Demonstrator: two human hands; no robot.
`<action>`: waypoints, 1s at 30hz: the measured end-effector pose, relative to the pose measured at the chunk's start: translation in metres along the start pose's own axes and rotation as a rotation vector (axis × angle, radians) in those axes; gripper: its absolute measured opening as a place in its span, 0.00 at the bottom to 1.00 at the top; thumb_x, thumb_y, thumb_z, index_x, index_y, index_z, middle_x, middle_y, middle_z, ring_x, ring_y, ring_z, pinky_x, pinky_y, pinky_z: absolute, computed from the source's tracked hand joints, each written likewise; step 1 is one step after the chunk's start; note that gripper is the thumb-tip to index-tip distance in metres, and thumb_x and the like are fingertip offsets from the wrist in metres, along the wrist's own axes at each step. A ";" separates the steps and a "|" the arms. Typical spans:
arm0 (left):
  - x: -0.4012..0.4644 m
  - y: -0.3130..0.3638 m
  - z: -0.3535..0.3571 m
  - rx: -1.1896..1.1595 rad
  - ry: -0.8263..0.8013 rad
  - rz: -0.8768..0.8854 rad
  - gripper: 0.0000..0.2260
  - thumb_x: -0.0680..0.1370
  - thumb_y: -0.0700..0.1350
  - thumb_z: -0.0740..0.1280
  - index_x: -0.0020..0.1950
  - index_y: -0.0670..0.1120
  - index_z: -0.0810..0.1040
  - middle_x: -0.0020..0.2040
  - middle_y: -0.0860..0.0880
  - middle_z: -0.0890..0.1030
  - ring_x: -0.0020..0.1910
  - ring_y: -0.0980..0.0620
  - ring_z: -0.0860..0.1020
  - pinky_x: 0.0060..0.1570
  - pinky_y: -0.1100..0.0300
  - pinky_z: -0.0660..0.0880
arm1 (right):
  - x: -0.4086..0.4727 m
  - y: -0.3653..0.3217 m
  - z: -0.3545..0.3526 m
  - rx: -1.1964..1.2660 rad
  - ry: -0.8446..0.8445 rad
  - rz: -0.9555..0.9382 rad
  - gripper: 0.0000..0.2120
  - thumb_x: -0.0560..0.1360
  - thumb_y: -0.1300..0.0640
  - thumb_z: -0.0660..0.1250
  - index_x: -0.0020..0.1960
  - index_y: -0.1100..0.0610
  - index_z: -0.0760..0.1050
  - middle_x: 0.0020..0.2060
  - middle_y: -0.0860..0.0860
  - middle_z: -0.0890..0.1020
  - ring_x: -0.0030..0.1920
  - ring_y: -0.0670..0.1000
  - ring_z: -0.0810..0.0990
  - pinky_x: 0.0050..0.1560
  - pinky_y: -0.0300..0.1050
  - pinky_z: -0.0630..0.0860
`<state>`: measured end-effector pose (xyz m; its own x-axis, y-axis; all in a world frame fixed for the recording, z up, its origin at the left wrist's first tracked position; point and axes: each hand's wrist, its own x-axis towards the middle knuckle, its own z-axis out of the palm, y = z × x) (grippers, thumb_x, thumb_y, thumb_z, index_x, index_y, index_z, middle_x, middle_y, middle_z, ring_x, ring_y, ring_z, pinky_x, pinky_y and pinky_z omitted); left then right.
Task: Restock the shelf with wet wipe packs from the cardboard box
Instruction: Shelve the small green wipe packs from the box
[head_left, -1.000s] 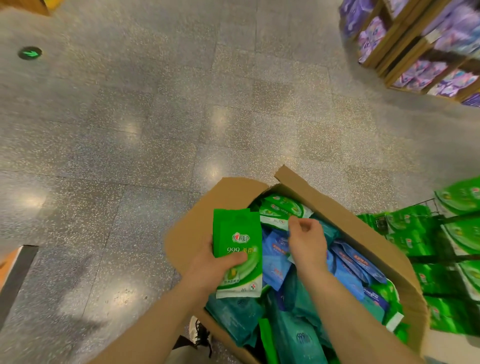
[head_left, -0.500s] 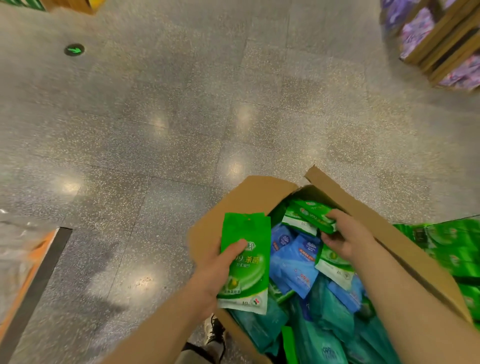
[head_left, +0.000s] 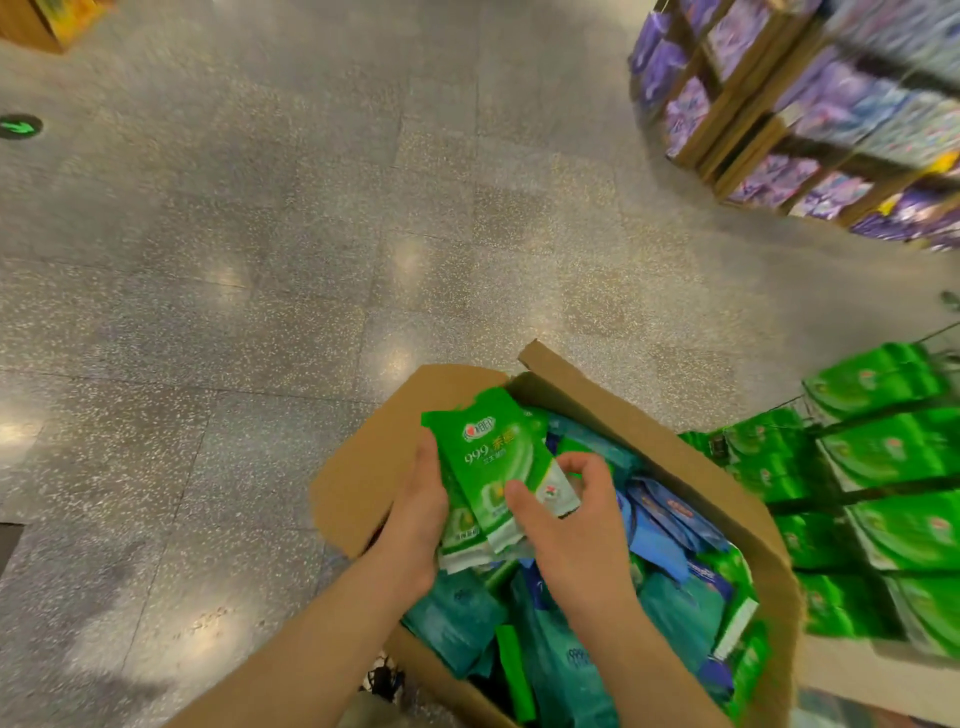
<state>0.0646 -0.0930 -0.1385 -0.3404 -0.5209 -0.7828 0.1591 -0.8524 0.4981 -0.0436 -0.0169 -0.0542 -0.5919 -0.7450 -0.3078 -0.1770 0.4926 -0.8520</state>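
While held over the cardboard box (head_left: 618, 415), green wet wipe packs (head_left: 498, 467) are gripped by left hand (head_left: 415, 525) and right hand (head_left: 576, 535) fingers.

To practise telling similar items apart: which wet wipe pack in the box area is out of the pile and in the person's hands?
The bright green pack printed "999", held above the box by both the left hand and right hand; the others lie loose inside.

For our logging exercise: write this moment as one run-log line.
left hand: holds green wipe packs | right hand: pinches same stack | over cardboard box | shelf: not yet reached
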 end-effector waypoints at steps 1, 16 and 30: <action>-0.004 0.002 0.002 -0.023 -0.044 0.001 0.31 0.79 0.72 0.56 0.64 0.50 0.82 0.57 0.43 0.86 0.56 0.42 0.85 0.65 0.41 0.76 | -0.002 0.001 0.001 -0.045 -0.015 -0.055 0.16 0.73 0.53 0.78 0.52 0.48 0.71 0.41 0.42 0.81 0.37 0.42 0.80 0.37 0.36 0.75; -0.017 0.018 -0.066 -0.235 -0.054 0.077 0.07 0.67 0.40 0.74 0.43 0.44 0.89 0.52 0.38 0.87 0.43 0.42 0.86 0.58 0.45 0.79 | 0.131 0.060 0.030 -0.154 0.040 0.350 0.15 0.79 0.50 0.66 0.44 0.60 0.70 0.32 0.56 0.74 0.34 0.60 0.83 0.24 0.40 0.74; -0.024 0.016 -0.087 -0.335 0.033 0.007 0.17 0.68 0.48 0.73 0.51 0.40 0.86 0.54 0.35 0.85 0.45 0.39 0.85 0.56 0.42 0.81 | 0.186 0.067 0.025 -0.174 -0.121 0.791 0.09 0.80 0.55 0.66 0.43 0.56 0.73 0.33 0.50 0.75 0.22 0.45 0.64 0.20 0.31 0.61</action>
<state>0.1560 -0.0984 -0.1446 -0.3088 -0.5229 -0.7945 0.4588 -0.8136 0.3571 -0.1461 -0.1333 -0.1792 -0.5058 -0.1863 -0.8423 0.1319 0.9482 -0.2889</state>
